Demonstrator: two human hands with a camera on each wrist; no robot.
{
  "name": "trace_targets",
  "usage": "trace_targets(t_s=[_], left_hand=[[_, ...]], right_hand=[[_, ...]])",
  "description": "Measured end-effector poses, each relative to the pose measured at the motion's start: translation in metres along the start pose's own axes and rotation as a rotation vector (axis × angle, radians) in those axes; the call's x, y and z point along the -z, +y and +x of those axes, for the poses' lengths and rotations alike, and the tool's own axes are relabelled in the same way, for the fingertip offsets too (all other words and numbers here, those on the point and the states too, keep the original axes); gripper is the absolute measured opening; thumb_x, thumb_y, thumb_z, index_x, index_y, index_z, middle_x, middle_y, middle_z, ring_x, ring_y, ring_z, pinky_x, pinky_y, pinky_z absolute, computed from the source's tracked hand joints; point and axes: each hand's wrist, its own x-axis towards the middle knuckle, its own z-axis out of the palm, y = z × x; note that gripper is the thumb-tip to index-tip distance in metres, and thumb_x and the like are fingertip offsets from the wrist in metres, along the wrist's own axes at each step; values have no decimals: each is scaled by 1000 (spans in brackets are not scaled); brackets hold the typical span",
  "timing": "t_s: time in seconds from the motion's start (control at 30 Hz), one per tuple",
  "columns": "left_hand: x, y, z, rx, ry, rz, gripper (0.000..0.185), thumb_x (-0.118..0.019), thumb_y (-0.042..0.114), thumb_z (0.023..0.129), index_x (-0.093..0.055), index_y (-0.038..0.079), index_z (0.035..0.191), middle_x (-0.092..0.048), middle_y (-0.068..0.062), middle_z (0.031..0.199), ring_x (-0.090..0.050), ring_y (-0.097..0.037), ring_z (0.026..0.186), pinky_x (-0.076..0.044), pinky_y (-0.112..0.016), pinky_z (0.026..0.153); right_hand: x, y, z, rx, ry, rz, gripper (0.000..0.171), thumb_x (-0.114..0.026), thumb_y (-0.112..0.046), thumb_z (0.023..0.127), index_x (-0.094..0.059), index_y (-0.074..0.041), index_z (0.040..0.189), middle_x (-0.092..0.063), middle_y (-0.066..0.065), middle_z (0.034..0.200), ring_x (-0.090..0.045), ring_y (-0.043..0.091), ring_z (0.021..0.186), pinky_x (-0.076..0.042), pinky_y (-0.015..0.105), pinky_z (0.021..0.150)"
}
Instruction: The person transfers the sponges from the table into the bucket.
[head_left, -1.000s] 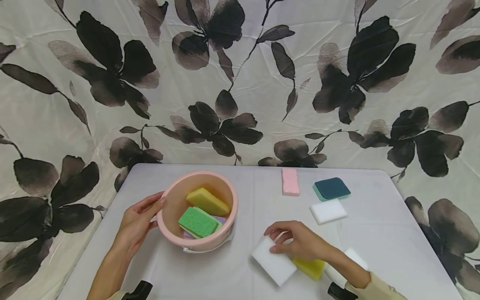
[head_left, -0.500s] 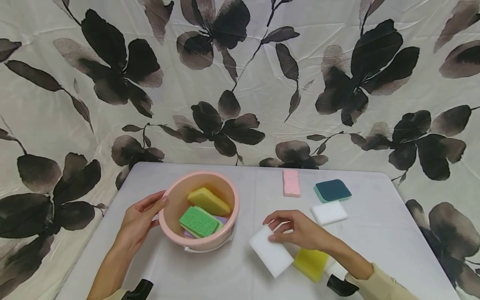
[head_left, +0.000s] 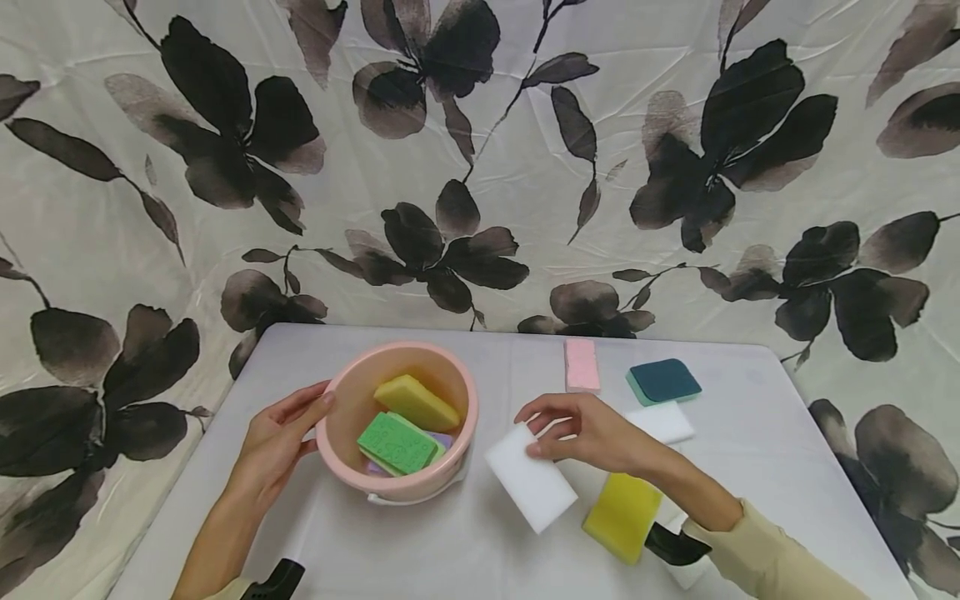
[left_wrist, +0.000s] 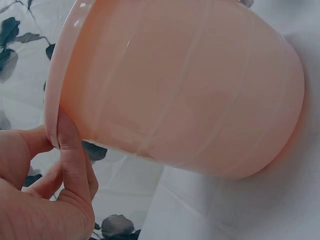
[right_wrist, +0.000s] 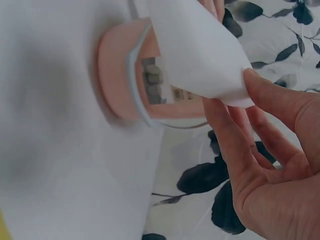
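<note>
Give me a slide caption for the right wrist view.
A right hand pinches a white sponge, with a pink bucket and its pale handle behind.

Reachable from above through the mouth of the pink bucket (head_left: 348, 425), with most room along its inner back-left wall. Crowded farther in by the green sponge (head_left: 401, 442) and inner yellow sponge (head_left: 416, 403). Barred at the left rim by the left hand (head_left: 281, 433). Passable, though narrowly, between bucket and raised white sponge (head_left: 531, 479), past the handle (right_wrist: 132, 70). Roomy across the tablecloth (head_left: 517, 379) behind that gap, as far as the pink block (head_left: 582, 365). Obstructed at right by the right forearm (head_left: 690, 487) and loose yellow sponge (head_left: 622, 517). Hard to judge beneath the sleeve (head_left: 765, 550).
</note>
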Motion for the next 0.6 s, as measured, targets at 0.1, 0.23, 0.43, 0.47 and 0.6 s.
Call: trace_targets(t_s=[0.1, 0.23, 0.43, 0.47, 0.6], left_hand=[[0, 0, 0, -1, -3, -11, 75, -74, 47, 93, -48, 9, 152, -66, 19, 117, -64, 2, 102, -58, -22, 81], [0, -1, -1, -9, -4, -16, 72, -73, 44, 95, -48, 8, 152, -66, 20, 114, -65, 2, 102, -59, -22, 80], [0, -2, -1, -19, -7, -1, 73, -72, 45, 95, -48, 8, 152, -65, 20, 115, -64, 2, 102, -58, -21, 82], [0, -2, -1, -18, -5, 3, 73, -72, 46, 95, -48, 8, 152, -65, 20, 116, -64, 2, 103, -58, -21, 82], [0, -2, -1, -20, -2, 14, 76, -73, 49, 93, -48, 9, 153, -64, 19, 118, -64, 2, 103, -58, -21, 83]], right_hand=[[2, -6, 4, 19, -2, -23, 37, -80, -16, 91, -69, -8, 125, -70, 8, 110, -72, 24, 98, -60, 32, 86], [4, -15, 10, 37, -8, -29, 38, -80, -15, 92, -68, -6, 127, -70, 9, 111, -72, 24, 99, -60, 33, 86], [4, -31, 20, 52, -17, -18, 40, -80, -13, 91, -68, -6, 128, -70, 9, 111, -72, 24, 98, -61, 36, 85], [3, -33, 22, 56, -16, -20, 40, -80, -13, 91, -68, -6, 128, -70, 9, 111, -72, 24, 98, -61, 37, 85], [3, -40, 30, 56, 0, -31, 41, -81, -17, 91, -68, -9, 129, -71, 8, 112, -73, 23, 98, -61, 38, 84]])
